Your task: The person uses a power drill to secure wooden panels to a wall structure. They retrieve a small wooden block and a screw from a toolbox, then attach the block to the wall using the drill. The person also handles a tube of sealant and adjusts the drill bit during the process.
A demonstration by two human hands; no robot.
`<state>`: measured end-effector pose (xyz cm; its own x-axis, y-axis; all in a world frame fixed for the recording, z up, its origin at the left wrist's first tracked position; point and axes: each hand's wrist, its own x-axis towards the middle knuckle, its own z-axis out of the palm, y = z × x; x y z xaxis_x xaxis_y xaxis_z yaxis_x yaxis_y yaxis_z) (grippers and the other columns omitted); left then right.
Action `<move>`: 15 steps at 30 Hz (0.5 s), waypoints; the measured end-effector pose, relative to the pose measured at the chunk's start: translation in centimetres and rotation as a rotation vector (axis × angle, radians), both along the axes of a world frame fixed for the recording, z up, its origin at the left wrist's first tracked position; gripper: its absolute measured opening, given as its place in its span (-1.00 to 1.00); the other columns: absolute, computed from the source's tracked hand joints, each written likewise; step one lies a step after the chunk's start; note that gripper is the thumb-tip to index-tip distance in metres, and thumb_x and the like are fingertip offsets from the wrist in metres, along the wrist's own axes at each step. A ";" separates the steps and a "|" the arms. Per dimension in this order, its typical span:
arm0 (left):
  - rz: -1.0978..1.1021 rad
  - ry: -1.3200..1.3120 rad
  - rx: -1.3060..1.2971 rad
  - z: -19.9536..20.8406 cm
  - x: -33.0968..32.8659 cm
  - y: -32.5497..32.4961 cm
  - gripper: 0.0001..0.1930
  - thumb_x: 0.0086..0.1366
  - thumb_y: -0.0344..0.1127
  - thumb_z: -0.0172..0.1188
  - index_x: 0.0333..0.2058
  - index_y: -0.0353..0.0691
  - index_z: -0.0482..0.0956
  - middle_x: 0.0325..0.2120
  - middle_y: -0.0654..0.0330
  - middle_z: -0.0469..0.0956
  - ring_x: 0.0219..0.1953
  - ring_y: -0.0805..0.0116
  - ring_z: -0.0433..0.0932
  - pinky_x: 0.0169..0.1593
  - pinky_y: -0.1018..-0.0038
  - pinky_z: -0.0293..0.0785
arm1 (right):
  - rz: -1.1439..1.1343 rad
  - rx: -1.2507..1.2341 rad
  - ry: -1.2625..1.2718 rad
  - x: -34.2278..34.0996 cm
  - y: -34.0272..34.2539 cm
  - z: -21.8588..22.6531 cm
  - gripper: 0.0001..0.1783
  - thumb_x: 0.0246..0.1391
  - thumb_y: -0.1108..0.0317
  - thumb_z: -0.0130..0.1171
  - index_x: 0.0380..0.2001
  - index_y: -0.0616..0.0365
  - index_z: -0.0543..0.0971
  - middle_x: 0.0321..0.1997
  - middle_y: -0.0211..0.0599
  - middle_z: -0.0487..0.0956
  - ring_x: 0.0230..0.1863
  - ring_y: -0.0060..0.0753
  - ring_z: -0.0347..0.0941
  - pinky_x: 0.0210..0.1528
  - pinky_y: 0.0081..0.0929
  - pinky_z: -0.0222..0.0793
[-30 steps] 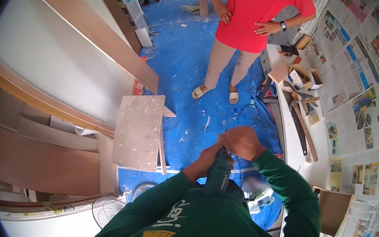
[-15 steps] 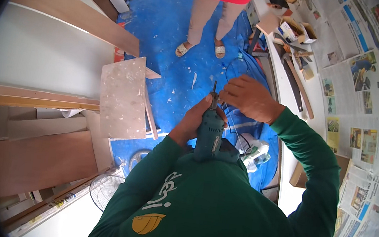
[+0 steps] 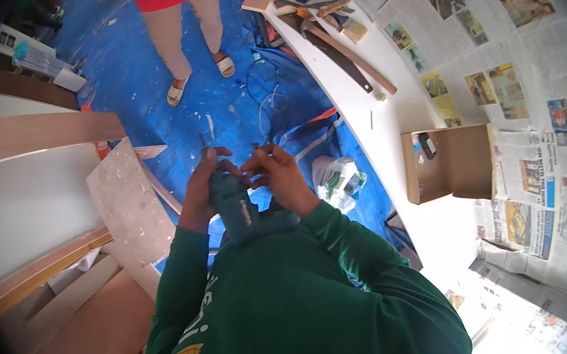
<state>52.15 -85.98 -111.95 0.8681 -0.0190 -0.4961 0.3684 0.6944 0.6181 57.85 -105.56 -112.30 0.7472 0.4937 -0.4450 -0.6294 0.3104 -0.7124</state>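
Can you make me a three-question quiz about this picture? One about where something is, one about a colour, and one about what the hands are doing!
1. Where does the open cardboard box sit?
A. on the white counter
B. on the blue floor sheet
C. in the person's arms

2. What colour is the power drill?
A. red
B. teal
C. yellow

3. What are the hands doing?
A. both hang free
B. both rest on the counter
C. the left hand grips the drill and the right hand fingers its front end

Answers: 
1 A, the box stands on the counter beside the newspapers. 
2 B, the drill body is blue-green. 
3 C, the left hand wraps the drill body while the right hand's fingertips meet at its tip.
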 end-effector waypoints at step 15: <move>-0.074 -0.227 -0.105 2.5 1.5 -1.2 -0.70 0.59 -0.09 0.19 -0.01 -0.23 0.53 -0.22 0.07 0.70 -0.03 0.10 0.73 0.14 0.16 0.65 | 0.243 -0.579 -0.553 -2.2 -2.2 -4.6 -0.60 0.47 0.08 0.17 -0.12 0.30 0.59 -0.28 -0.14 0.68 -0.22 -0.43 0.60 -0.17 -0.40 0.46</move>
<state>53.67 -87.17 -109.42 0.9512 -0.1278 -0.2808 0.2809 0.7354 0.6167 55.69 -107.71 -116.91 0.8347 0.4751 -0.2785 -0.1444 -0.2993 -0.9432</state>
